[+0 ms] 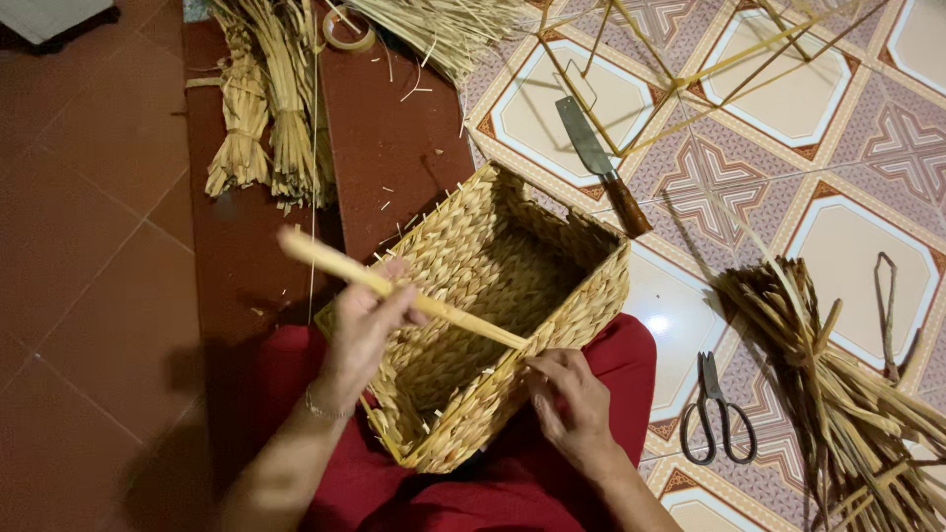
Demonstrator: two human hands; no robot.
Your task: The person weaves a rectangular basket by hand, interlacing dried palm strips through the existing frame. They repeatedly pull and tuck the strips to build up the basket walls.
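Observation:
A rectangular woven straw basket rests on my lap, its open side facing up and away. My left hand grips a long pale straw strand that runs across the basket's mouth to the near rim. There my right hand presses its fingers against the woven rim where the strand ends. A thin bracelet circles my left wrist.
Dried straw bundles lie at the upper left, with a tape roll beside them. A knife rests on the patterned tiles behind the basket, near a thin wire frame. Black scissors and another straw pile sit at the right.

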